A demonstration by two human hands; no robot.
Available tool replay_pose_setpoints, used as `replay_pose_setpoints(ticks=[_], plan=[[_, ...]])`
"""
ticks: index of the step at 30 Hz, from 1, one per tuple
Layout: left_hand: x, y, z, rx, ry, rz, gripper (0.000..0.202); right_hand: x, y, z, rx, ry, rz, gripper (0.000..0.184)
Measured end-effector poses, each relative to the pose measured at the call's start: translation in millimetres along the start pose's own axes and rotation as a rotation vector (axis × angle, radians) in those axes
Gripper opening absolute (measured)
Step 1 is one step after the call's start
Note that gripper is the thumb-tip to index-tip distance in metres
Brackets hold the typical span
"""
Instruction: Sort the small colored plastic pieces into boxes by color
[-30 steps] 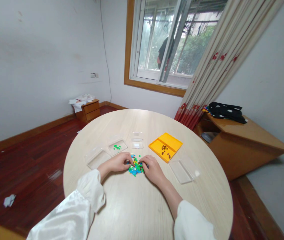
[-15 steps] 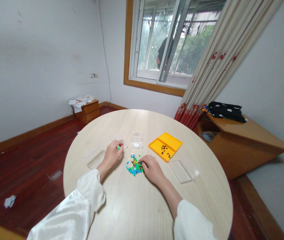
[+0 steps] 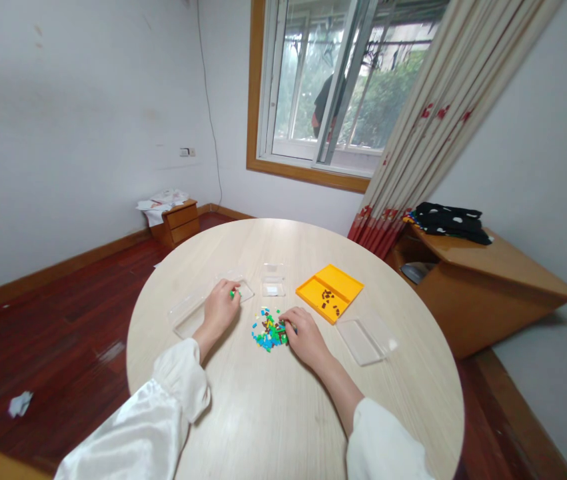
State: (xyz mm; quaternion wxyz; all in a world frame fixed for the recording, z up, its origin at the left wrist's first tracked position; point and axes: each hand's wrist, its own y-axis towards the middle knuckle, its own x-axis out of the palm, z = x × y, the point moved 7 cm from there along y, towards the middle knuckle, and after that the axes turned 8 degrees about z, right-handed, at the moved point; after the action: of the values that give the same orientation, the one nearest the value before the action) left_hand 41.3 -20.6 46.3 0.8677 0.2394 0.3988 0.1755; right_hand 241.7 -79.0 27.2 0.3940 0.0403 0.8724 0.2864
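Observation:
Small green, blue, yellow and brown toy bricks lie in a loose pile point(image 3: 269, 332) on the table. My right hand point(image 3: 307, 337) rests at the pile's right edge, its thumb and forefinger pinched together among the bricks; what they hold is too small to make out. Over a clear plastic box point(image 3: 246, 291) at the back left is my left hand point(image 3: 220, 312), its fingers closed around small green bricks point(image 3: 234, 293) that show at the fingertips. The palm covers part of this box and of another clear box point(image 3: 189, 323) beside it.
A yellow divided tray point(image 3: 347, 281) holds several brown bricks point(image 3: 327, 297). Right of it lies an open clear box point(image 3: 362, 343); a small clear box point(image 3: 274, 287) stands behind the pile. All are on a round wooden table point(image 3: 273, 427). A tilted wooden cabinet point(image 3: 483, 287) stands beyond.
My left hand has shifted slightly left and back over the clear box, with the green bricks at its fingertips. The right hand has stayed at the pile's edge.

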Motion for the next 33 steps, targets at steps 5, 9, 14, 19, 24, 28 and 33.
replay_pose_setpoints(ticks=[5, 9, 14, 19, 24, 28, 33], plan=[[7.4, -2.2, 11.6, 0.134, -0.163, -0.065, 0.017, -0.7, 0.5, -0.2, 0.004, 0.001, 0.008, 0.023], [20.4, -13.3, 28.4, 0.267, -0.271, -0.234, 0.016, -1.7, 0.6, -0.9, 0.011, -0.002, 0.011, 0.022], [38.1, -30.7, 41.9, 0.37, -0.313, -0.449, 0.018, -1.1, 0.4, -1.1, 0.011, -0.011, 0.004, 0.022], [46.0, -35.0, 42.2, 0.376, -0.306, -0.483, 0.022, 0.3, 0.0, -1.2, -0.006, -0.014, 0.008, 0.023], [48.7, -35.7, 46.7, 0.394, -0.263, -0.511, 0.025, 1.2, -0.2, -1.2, -0.009, -0.01, 0.007, 0.024], [50.8, -34.6, 48.4, 0.366, -0.238, -0.52, 0.022, 2.1, -0.4, -0.7, -0.004, -0.018, -0.005, 0.024], [54.0, -33.2, 45.8, 0.34, -0.263, -0.512, 0.018, 2.0, -0.5, -1.3, -0.011, -0.014, 0.001, 0.025]])
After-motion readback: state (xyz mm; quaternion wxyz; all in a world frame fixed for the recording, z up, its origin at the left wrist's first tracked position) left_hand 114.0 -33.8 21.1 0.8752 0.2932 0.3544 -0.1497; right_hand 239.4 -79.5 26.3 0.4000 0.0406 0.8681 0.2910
